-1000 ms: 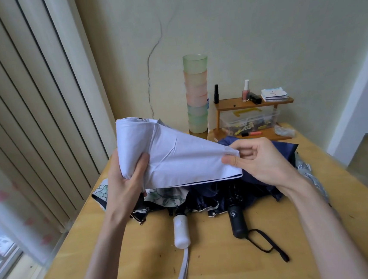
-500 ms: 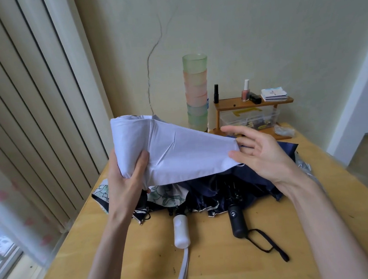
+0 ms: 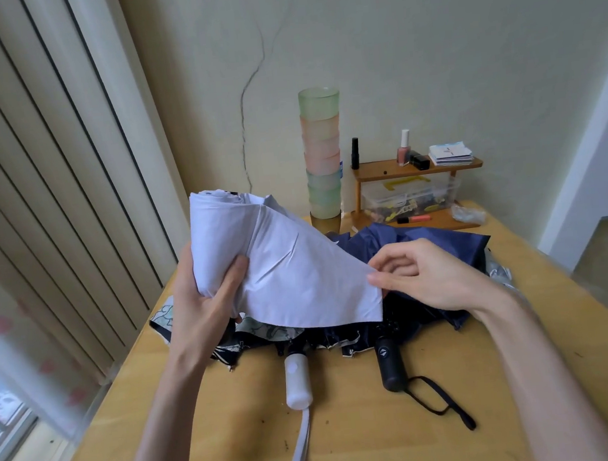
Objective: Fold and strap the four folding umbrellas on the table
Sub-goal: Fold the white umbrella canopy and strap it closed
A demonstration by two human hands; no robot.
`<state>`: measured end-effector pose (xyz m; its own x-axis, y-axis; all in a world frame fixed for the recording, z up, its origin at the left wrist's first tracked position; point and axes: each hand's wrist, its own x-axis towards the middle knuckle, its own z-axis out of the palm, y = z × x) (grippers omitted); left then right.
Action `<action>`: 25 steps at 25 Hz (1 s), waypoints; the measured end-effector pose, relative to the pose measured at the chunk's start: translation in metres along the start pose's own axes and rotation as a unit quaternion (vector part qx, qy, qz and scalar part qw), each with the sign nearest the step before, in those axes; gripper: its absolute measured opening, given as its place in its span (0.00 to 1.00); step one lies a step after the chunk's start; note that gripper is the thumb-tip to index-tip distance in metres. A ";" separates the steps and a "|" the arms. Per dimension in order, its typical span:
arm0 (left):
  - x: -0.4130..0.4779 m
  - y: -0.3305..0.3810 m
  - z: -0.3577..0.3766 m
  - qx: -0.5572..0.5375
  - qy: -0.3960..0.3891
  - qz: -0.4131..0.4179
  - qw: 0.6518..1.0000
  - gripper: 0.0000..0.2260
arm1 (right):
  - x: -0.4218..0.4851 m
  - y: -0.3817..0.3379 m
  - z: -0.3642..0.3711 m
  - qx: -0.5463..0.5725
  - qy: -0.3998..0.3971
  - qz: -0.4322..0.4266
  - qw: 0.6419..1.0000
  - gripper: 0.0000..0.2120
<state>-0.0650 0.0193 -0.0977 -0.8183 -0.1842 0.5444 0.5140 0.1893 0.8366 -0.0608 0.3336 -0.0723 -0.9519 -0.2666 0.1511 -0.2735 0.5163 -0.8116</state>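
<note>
Gripping the rolled umbrella (image 3: 218,238) in left hand (image 3: 202,310), pinching its loose flap (image 3: 319,284) with right hand (image 3: 422,274), probably to wrap it snug.

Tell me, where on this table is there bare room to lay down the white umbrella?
Bare wood shows between the white handle and black handle, left of the white handle, and along the right edge of the table. The back is crowded: the umbrella pile, stacked cups and shelf.
</note>
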 end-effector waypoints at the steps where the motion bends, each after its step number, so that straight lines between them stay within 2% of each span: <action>1: 0.000 -0.001 0.000 0.005 -0.001 0.003 1.000 0.19 | 0.001 0.002 0.002 -0.004 0.004 0.008 1.000 0.03; 6: 0.003 -0.007 0.000 0.033 0.013 0.001 0.999 0.16 | 0.004 0.007 0.002 -0.012 0.083 0.008 0.996 0.03; 11: 0.003 -0.009 0.002 0.037 0.012 -0.005 0.999 0.16 | 0.006 0.009 0.007 -0.025 0.091 0.028 0.995 0.04; 14: 0.002 -0.007 0.004 0.027 0.017 -0.013 0.999 0.17 | 0.008 0.009 0.007 0.049 0.136 0.048 0.988 0.03; 17: -0.001 -0.011 0.007 -0.006 0.005 -0.051 0.999 0.24 | 0.011 0.006 0.014 0.157 0.192 0.039 0.968 0.06; 20: -0.002 -0.009 0.011 -0.018 0.007 -0.082 0.996 0.29 | 0.015 0.002 0.025 0.256 0.201 0.057 0.944 0.10; 22: -0.003 -0.006 0.013 -0.030 0.014 -0.095 0.995 0.27 | 0.018 0.001 0.034 0.244 0.213 0.076 0.943 0.07; 25: -0.003 -0.004 0.014 -0.048 0.015 -0.123 0.991 0.26 | 0.022 0.001 0.043 0.203 0.289 0.063 0.933 0.07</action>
<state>-0.0681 0.0328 -0.1034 -0.9146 -0.2426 0.3235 0.3232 0.0424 0.9454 -0.0759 0.2934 -0.0943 -0.9203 0.3204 0.2246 -0.1913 0.1323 -0.9726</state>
